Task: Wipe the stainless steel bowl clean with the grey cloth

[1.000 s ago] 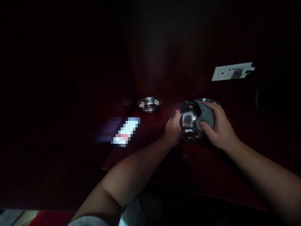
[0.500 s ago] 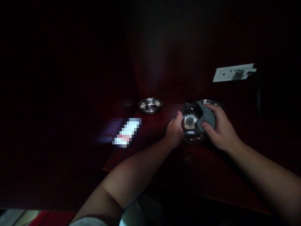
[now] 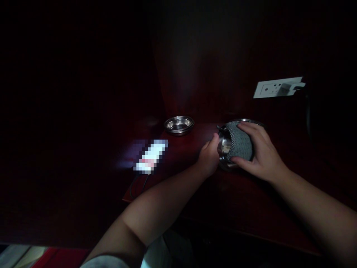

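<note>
My left hand (image 3: 208, 158) grips the left side of a tilted steel bowl (image 3: 224, 149) on a dark red wooden table (image 3: 245, 201). My right hand (image 3: 258, 154) presses a grey cloth (image 3: 240, 143) over the bowl, fingers curled round it. Behind the cloth, the rim of another steel dish (image 3: 247, 121) shows. A second small steel bowl (image 3: 179, 124) stands empty to the left, apart from both hands.
A lit, blurred flat object (image 3: 150, 156) lies at the table's left edge, with a dark cable (image 3: 136, 184) hanging below it. A white wall socket (image 3: 276, 88) with a plug sits at the back right. The surroundings are very dark.
My right hand has slid the grey cloth leftward across the bowl, covering more of its shiny surface. My left hand has held its place on the bowl.
</note>
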Available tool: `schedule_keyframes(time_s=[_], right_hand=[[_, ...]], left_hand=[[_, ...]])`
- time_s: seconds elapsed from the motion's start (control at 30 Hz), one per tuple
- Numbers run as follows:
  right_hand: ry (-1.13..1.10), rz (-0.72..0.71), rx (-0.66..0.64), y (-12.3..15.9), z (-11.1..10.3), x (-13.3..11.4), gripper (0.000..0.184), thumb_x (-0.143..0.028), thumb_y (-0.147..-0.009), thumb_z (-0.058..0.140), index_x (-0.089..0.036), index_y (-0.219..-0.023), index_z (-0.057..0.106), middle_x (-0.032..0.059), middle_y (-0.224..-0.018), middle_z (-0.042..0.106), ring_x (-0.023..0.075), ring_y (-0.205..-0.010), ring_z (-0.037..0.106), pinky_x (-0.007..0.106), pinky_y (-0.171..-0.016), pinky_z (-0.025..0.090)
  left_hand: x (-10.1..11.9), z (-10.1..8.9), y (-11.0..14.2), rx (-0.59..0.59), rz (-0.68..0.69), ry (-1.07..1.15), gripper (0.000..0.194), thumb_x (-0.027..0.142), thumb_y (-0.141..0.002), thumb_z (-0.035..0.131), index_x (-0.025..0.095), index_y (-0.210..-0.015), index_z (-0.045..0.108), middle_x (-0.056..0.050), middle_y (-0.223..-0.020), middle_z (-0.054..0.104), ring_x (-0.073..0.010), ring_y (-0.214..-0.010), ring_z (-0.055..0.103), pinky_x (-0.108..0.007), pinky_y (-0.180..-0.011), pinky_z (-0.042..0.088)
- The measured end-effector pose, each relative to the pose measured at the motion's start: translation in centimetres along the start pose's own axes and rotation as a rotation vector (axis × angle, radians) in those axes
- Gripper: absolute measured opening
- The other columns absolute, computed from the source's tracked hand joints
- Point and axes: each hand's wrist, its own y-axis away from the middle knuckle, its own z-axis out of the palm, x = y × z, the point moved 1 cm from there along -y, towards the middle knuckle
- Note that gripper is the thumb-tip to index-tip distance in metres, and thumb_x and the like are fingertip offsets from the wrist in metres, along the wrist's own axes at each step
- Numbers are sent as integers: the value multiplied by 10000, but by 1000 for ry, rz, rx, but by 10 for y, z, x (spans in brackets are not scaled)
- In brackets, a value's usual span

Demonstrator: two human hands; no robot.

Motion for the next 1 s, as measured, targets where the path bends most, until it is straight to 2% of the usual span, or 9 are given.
schedule_keyframes(time_s=[0.17,0.3,0.5,0.6,0.77,1.0], right_hand=[[-20,1,6,0,0,0,833,-532,-673,691,-212,-1383,393,163,-1386,426,394,-1260,424,590,-1021,363],[-76,3,-3,0,1,1,776,-595,-761,574,-183,-1393,387,173,-1367,447,387,-1255,430,588,-1025,355],[-264,63,49,1,2,0,617,-595,-918,251,-203,-1331,489,136,-1328,510,328,-1264,445,566,-1066,319],[-315,154,102,0,2,0,489,-511,-944,298,-236,-1246,568,106,-1287,562,301,-1240,484,560,-1070,331],[-256,221,149,-3,0,-9,313,-363,-915,461,-272,-1174,610,79,-1226,604,287,-1180,540,548,-1033,396],[-44,136,151,-3,1,-29,484,-288,-819,540,-246,-1300,513,99,-1402,447,321,-1287,426,557,-1060,349]], left_hand=[[3,-1,2,-35,29,-126,578,662,-778,481,142,-932,681,-108,-914,706,-240,-908,643,-397,-888,450],[8,-3,8,-36,100,-326,565,649,-829,395,155,-884,663,-95,-909,694,-214,-908,622,-347,-858,449],[12,0,17,-225,284,-500,555,593,-893,260,160,-728,565,-54,-719,618,-149,-691,554,-283,-673,445],[14,2,21,-253,328,-550,530,559,-908,245,166,-695,532,-41,-679,588,-136,-639,527,-266,-610,423],[16,3,27,-326,426,-648,483,495,-932,216,166,-761,527,-50,-769,610,-143,-703,546,-268,-654,431],[20,2,28,-357,536,-757,461,486,-934,211,182,-735,495,-39,-716,575,-144,-682,529,-283,-675,431]])
